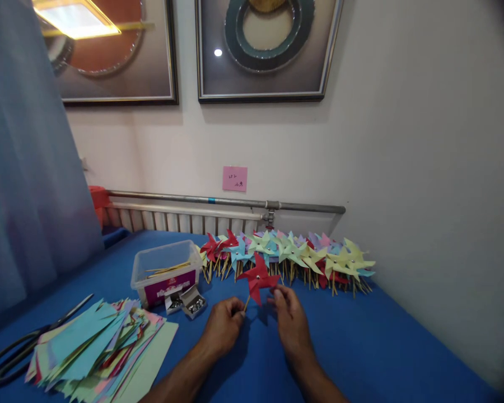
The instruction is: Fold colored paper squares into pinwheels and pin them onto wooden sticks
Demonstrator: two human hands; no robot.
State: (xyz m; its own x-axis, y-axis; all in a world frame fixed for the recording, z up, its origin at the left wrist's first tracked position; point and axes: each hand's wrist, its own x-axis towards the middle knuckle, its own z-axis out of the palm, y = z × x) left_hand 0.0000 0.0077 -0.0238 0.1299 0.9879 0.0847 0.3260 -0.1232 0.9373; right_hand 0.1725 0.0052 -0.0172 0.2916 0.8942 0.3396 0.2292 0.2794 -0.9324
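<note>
While the left hand [223, 323] pinches a red pinwheel's [258, 277] stick, the right hand's [289, 313] fingertips grip a blade. More pinwheels [294, 254] line the worktop's [361, 347] far edge.

The pink note [234, 178] on the wall carries handwriting too small to read. The label on the plastic box [164, 271] is blurred. Both framed pictures [269, 50] are cut off by the top edge. The scissors [29, 338] run partly under the paper stack [96, 350]. Both forearms leave the bottom edge.

Framed pictures [266, 50] on white wall [403, 140]
</note>
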